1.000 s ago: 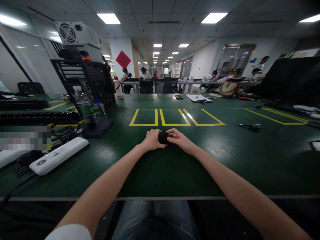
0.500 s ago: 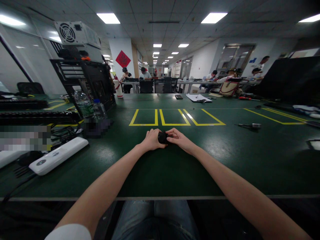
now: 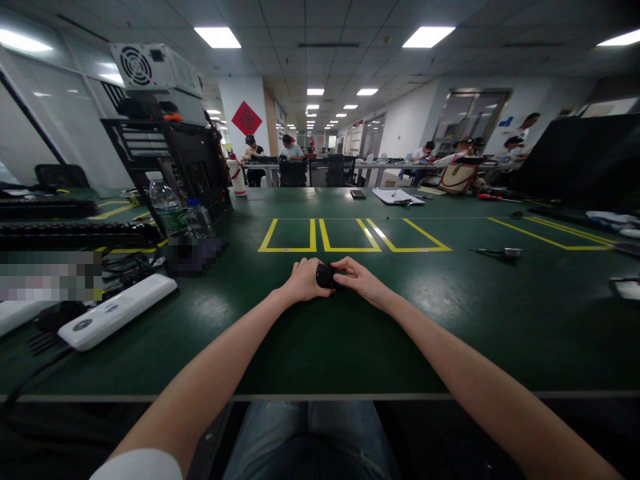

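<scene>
Black piece (image 3: 324, 275) sits right between the two hands, in front of the person's body, short of the yellow tape (image 3: 350, 250). Left hand (image 3: 301, 280) has it from the left: fingers curled round the far side, thumb along the near, lower side, closed on it. Right hand (image 3: 364, 285) comes in from the right, fingertips bunched against the piece's right end, thumb and index near together; looks like a light pinch, but can't tell how firm, contact spot is dark and small.

Key relation: piece lies to the right of the left palm and to the left of the right fingertips, both touching, so neither hand is nearer. Left has more of it wrapped, right only the tips. Rounded face turned toward the person. Long axis: looks short and stubby, maybe running left to right between the hands, can't be sure, fingers cover the ends. Can't tell whether it rests on the green table (image 3: 345, 353) or is held just above.

Rest, quick: dark tool (image 3: 510, 253) lies well apart off to the right; white bar (image 3: 120, 312) and bottle (image 3: 167, 210) well off to the left. Neither hand touches any of those.
</scene>
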A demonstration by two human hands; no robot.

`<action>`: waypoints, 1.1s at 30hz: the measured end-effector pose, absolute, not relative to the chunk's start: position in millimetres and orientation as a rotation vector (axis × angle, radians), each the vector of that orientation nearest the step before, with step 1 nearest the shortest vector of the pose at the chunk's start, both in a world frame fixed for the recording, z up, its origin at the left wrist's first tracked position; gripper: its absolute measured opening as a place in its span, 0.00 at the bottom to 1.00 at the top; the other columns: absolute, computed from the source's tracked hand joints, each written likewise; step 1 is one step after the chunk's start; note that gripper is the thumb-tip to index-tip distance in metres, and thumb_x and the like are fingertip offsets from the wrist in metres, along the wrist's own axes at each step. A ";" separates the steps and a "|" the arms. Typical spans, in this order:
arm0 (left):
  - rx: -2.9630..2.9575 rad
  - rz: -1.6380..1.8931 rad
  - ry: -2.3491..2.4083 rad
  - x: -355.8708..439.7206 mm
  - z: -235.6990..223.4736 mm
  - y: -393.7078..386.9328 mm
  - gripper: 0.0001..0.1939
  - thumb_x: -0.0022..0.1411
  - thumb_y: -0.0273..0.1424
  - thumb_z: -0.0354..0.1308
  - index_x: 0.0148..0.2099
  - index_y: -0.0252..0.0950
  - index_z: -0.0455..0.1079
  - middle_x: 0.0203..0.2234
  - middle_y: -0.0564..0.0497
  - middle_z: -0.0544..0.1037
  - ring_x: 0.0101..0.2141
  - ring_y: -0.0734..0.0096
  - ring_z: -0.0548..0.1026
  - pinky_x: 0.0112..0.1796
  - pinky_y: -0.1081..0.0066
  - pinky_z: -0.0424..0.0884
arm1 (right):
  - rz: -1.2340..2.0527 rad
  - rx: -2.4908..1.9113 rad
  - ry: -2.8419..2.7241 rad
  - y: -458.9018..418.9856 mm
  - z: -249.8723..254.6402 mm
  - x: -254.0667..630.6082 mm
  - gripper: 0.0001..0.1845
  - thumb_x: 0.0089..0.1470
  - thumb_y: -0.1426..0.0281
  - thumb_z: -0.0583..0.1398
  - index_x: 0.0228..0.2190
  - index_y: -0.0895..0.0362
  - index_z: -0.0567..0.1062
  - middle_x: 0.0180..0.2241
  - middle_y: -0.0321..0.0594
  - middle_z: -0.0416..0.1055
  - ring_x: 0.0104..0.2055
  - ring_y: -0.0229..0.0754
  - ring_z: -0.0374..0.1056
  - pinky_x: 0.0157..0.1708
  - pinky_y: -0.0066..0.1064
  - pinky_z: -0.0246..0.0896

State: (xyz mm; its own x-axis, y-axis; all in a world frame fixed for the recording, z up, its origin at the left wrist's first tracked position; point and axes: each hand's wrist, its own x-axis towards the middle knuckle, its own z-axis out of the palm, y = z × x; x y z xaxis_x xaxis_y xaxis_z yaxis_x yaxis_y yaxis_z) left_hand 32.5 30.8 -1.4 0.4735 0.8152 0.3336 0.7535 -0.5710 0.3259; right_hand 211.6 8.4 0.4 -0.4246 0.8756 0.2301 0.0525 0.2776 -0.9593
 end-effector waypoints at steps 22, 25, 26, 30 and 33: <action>2.587 0.668 1.411 33.7 2.1 28.0 0.27 0.39 0.46 0.58 0.40 0.37 0.60 0.33 0.50 0.67 0.35 0.61 0.65 0.36 0.64 0.60 | 1.295 -0.927 -1.695 9.8 -1.2 210.3 0.23 0.44 0.66 0.59 0.43 0.53 0.62 0.44 0.41 0.62 0.48 0.42 0.58 0.49 0.42 0.50; 2.587 0.665 1.396 33.2 2.5 27.2 0.27 0.39 0.45 0.58 0.40 0.37 0.59 0.34 0.50 0.67 0.36 0.61 0.64 0.36 0.65 0.60 | 1.314 -0.877 -1.726 8.2 1.9 210.8 0.22 0.41 0.68 0.61 0.41 0.54 0.63 0.43 0.40 0.63 0.47 0.42 0.59 0.49 0.41 0.50; 2.587 0.666 1.390 33.1 2.6 27.0 0.27 0.40 0.45 0.58 0.40 0.37 0.59 0.34 0.50 0.67 0.36 0.61 0.64 0.36 0.65 0.60 | 1.325 -0.849 -1.732 7.4 3.0 210.9 0.22 0.40 0.69 0.61 0.40 0.54 0.64 0.42 0.40 0.63 0.47 0.41 0.59 0.48 0.40 0.51; 2.574 0.666 1.404 33.0 3.4 26.1 0.27 0.39 0.45 0.59 0.41 0.37 0.59 0.34 0.50 0.67 0.36 0.61 0.64 0.37 0.64 0.59 | 1.302 -0.836 -1.712 5.5 4.6 210.7 0.17 0.41 0.68 0.61 0.36 0.54 0.65 0.41 0.39 0.64 0.46 0.41 0.60 0.47 0.41 0.52; 2.561 0.655 1.413 33.1 4.3 25.7 0.27 0.39 0.45 0.59 0.40 0.38 0.59 0.34 0.50 0.67 0.36 0.60 0.64 0.37 0.64 0.60 | 1.272 -0.861 -1.699 6.3 2.9 210.7 0.17 0.42 0.66 0.60 0.36 0.54 0.65 0.40 0.39 0.64 0.46 0.41 0.60 0.48 0.41 0.51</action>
